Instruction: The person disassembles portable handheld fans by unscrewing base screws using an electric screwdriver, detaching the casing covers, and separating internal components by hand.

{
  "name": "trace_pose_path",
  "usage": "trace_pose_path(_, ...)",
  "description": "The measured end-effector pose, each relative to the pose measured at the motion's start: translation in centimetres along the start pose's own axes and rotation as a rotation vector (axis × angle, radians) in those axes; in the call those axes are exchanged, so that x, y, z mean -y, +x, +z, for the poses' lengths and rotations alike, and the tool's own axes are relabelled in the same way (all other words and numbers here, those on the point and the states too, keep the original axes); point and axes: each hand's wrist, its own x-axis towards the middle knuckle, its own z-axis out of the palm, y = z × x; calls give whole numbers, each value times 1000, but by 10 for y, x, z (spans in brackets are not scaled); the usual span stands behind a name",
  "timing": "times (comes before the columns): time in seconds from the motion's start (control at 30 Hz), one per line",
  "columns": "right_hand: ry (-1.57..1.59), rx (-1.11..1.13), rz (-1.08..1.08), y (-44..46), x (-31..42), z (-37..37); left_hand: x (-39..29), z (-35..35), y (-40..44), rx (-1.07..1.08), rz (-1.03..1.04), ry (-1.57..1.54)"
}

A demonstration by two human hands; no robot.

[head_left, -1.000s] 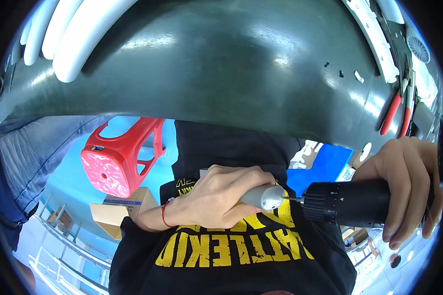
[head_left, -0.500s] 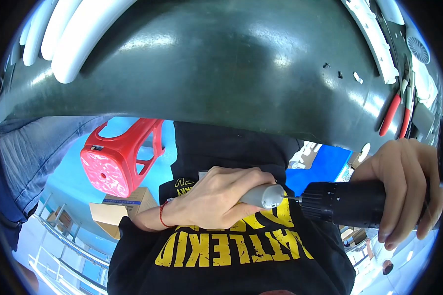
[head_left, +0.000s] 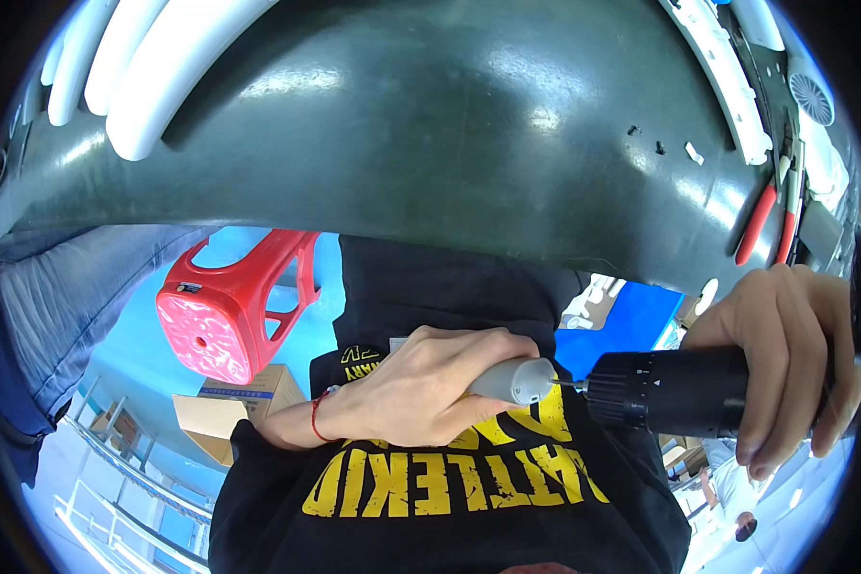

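Observation:
My left hand (head_left: 430, 383), with a red string bracelet at the wrist, is closed around a light grey rounded plastic piece (head_left: 515, 382) in front of my chest. The end of this piece faces right. My right hand (head_left: 784, 364) is wrapped round a black cordless drill (head_left: 679, 392) with a numbered ring. A thin bit (head_left: 569, 384) points left from the drill and reaches the end face of the grey piece; how deep it goes I cannot tell. The drill's rear is hidden by my fingers and the dark frame edge.
A dark green table (head_left: 402, 124) stands ahead, with white curved tubes (head_left: 177, 72) at left and a white strip (head_left: 727, 81) at right. Red-handled pliers (head_left: 758, 225) lie near its right edge. A red stool (head_left: 210, 325) and a cardboard box (head_left: 258, 390) are on the floor at left.
Both hands, the grey piece and the drill stay nearly in place. The view has shifted very slightly, and a person in the background at lower right has moved a little.

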Motion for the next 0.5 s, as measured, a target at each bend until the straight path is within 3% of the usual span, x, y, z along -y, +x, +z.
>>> trace_pose_path(0.5,-68,-18,-9,-1,-26,9,-7,5,4,-102,-44,-77)
